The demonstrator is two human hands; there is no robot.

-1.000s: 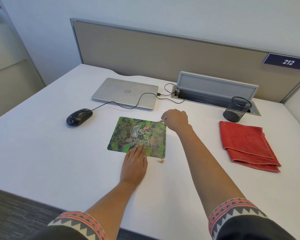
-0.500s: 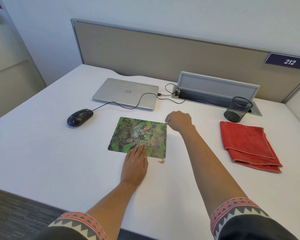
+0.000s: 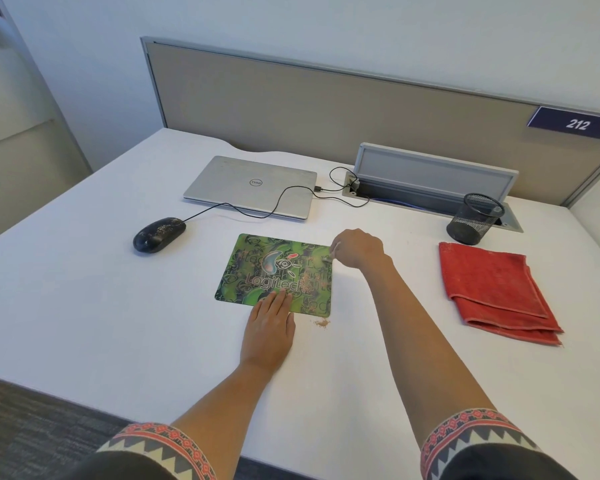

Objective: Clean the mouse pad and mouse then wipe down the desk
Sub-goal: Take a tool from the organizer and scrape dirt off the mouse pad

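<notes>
A white desk (image 3: 84, 306) fills most of the frame. At centre lies a green patterned mouse pad (image 3: 257, 271), with a small patch of brownish crumbs (image 3: 321, 322), perhaps dust, on the desk just below its lower right corner. A black mouse (image 3: 158, 234) sits to the left, its cable running to a closed silver laptop (image 3: 250, 187) above. At the right lie a folded red cloth (image 3: 496, 292) and, above it, a black mesh cup (image 3: 475, 219).

- An office workstation: a white desk (image 3: 84, 306) backed by a beige partition panel (image 3: 326, 109).
- Numbered plate "212" (image 3: 576, 123) at upper right.
- Closed laptop (image 3: 250, 187), cable tray (image 3: 433, 181), mesh pen cup (image 3: 475, 218).
</notes>
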